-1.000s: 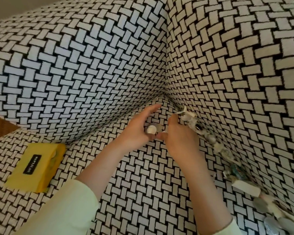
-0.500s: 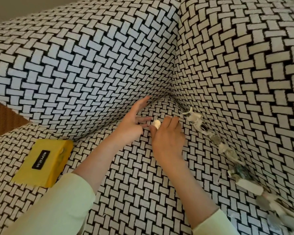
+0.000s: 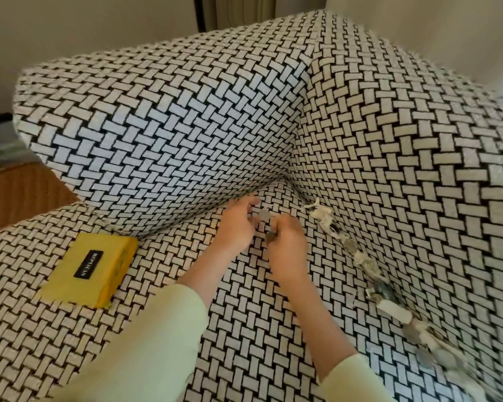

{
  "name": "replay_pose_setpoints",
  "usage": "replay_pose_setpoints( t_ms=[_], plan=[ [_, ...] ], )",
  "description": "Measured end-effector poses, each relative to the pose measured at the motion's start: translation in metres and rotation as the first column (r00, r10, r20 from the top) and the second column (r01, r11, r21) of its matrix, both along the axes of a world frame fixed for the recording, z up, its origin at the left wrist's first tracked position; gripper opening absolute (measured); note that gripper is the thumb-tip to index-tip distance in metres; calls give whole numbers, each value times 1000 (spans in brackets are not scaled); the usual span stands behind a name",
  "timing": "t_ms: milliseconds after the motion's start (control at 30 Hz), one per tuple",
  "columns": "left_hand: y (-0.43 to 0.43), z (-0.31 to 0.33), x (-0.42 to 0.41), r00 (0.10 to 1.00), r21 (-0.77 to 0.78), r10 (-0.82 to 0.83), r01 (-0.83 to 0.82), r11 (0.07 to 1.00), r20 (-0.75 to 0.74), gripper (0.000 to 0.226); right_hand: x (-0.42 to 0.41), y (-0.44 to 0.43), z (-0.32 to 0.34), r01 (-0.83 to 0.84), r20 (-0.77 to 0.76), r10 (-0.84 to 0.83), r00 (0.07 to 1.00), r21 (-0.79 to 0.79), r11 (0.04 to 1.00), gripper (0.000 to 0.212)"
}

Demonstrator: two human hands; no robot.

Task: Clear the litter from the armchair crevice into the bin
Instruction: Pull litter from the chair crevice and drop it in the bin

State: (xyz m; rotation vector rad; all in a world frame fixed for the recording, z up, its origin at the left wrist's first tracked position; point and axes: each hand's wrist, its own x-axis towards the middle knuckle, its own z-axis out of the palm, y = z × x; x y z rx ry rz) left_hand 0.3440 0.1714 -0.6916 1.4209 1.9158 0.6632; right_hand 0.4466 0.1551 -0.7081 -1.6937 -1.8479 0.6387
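1. Head camera looks down on an armchair (image 3: 186, 126) covered in a black-and-white basket-weave cloth.
2. A yellow box (image 3: 111, 265) lies flat on the seat (image 3: 244, 314) at the left. Its black label (image 3: 89, 264) carries white capital letters, too blurred to read with certainty.
3. The litter (image 3: 370, 266) runs in a ragged line along the crevice where the seat meets the upholstered wall (image 3: 404, 198) on the right. It is made up of torn white paper scraps, round silvery coin-like discs, a pale oblong piece and something glossy and dark. The lower end of the line is smeared with blur.
4. The right hand (image 3: 288, 245) is near the inner corner of the seat, fingers curled, pinching a pale disc (image 3: 264, 213) at its fingertips. A darker round piece (image 3: 271, 237) shows at its thumb side.
5. The left hand (image 3: 238, 224) is just beside it, fingers loosely bent toward the disc, grasping nothing visible.
6. Both arms wear pale green sleeves (image 3: 157, 343).
7. Brown wicker (image 3: 18, 195) shows beyond the chair at the left.
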Motion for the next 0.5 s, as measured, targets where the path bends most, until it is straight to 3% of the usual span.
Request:
replay_pose_setpoints(
  t_ms=[67,133,167,233,267,300,367,400,433,500],
  plan=[
    [1,0,5,998,0,4,-4,1000,-65,28,6,2,5,110,-206,-138,969,-143,984,29],
    [-1,0,9,994,9,-12,13,1000,-112,26,12,7,13,150,-466,-323,823,-371,916,31],
    [-2,2,11,991,23,-21,25,999,-131,27,15,11,18,149,-600,-463,652,-497,855,33],
    [-3,4,13,983,46,-49,58,997,-179,30,25,19,28,31,-713,-678,178,-685,728,32],
    [-3,3,14,977,49,-60,72,996,-206,31,30,20,30,-65,-686,-727,28,-727,683,30],
    [-2,3,15,970,46,-67,80,996,-232,31,34,21,31,-148,-654,-756,-20,-746,650,26],
    [-1,4,17,963,17,-66,73,997,-261,26,38,20,32,-211,-644,-762,65,-755,620,17],
    [0,5,17,962,-12,-62,61,998,-264,23,38,20,33,-179,-641,-744,189,-767,616,17],
    [0,6,18,963,-44,-62,53,998,-263,21,38,19,35,-114,-604,-703,376,-783,612,20],
    [-1,7,17,963,-73,-74,57,996,-257,20,38,17,41,54,-346,-463,816,-752,657,17]
  ],
)
